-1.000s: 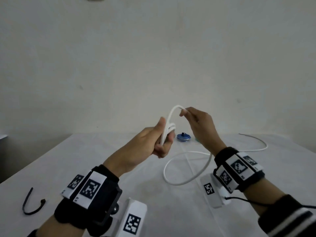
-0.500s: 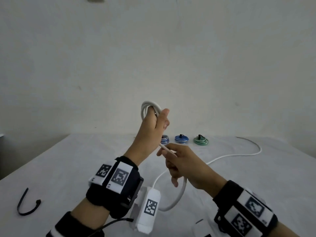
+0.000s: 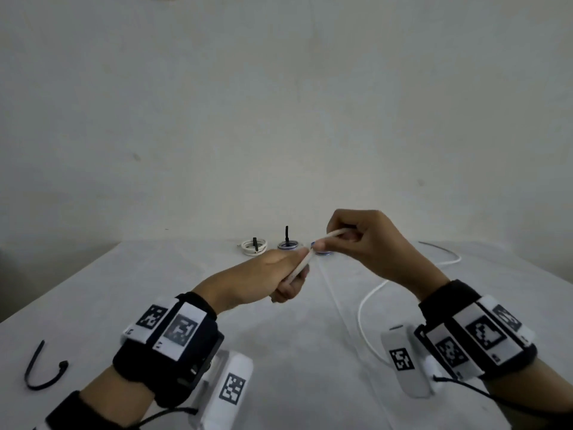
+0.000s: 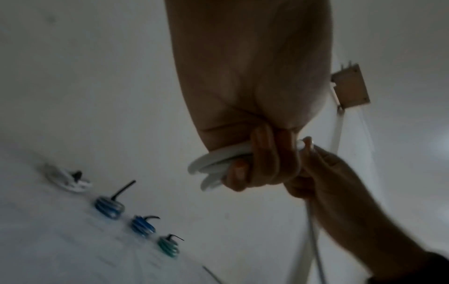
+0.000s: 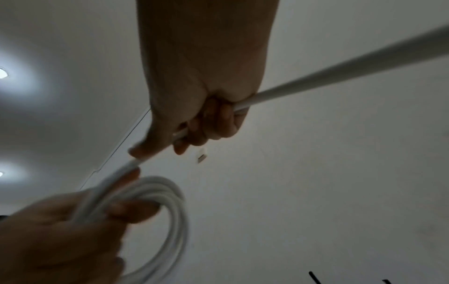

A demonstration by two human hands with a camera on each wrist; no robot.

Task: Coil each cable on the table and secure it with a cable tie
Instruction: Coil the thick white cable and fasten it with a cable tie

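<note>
Above the middle of the table my left hand [image 3: 286, 274] grips a partly wound coil of white cable [image 4: 213, 163], its loops [image 5: 160, 199] hanging below the curled fingers. My right hand [image 3: 356, 240] holds the same white cable [image 3: 328, 235] just beside the left thumb, fingers curled round it. The loose length [image 3: 367, 301] drops behind the right wrist and curves across the table to the far right [image 3: 451, 262]. A black cable tie [image 3: 43, 372] lies bent on the table at the near left.
Tied coils stand in a row at the back of the table: a white one [image 3: 254, 246], a blue-and-white one [image 4: 108, 208], a blue one [image 4: 142, 225] and a green one [image 4: 167, 247]. The white table [image 3: 155, 290] ends at a wall.
My left hand has dropped from its raised position and turned flat. My right hand has risen from below it to beside the left thumb, bringing another length of cable up to the coil.
</note>
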